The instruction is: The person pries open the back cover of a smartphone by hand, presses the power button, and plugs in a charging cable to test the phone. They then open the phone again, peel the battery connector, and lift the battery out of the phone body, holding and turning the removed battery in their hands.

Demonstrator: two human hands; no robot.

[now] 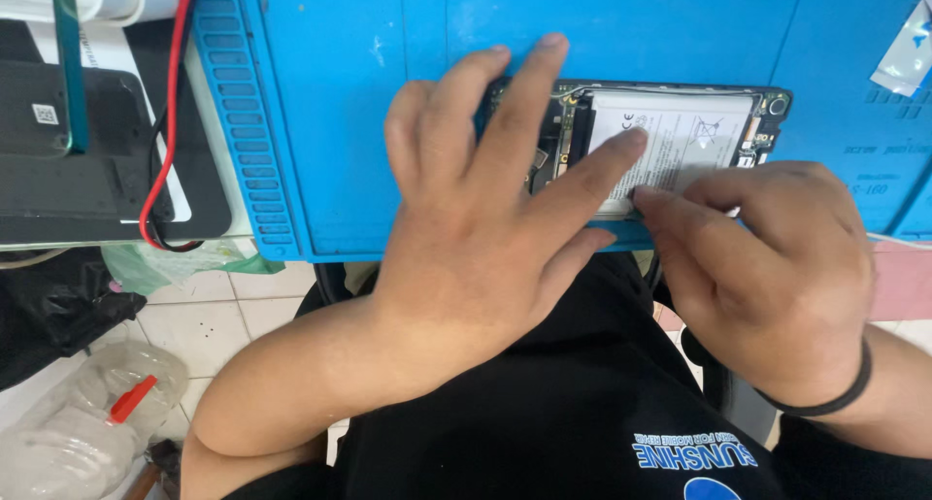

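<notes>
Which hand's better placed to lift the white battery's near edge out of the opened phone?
Probably right. The right hand has its fingertips at the near edge of the white battery. The left hand lies spread flat, pressing the opened phone against the blue mat.

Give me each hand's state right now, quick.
Left hand: open, fingers spread flat on the opened phone.
Right hand: fingertips pinched at the battery edge; grip unclear.

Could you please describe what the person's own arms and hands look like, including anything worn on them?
Both forearms are bare, with no sleeves or gloves in view. The left hand wears nothing: no ring, watch or band shows. The right hand has a thin black band around the wrist. The fingers on both hands are uncovered, with short nails.
</notes>
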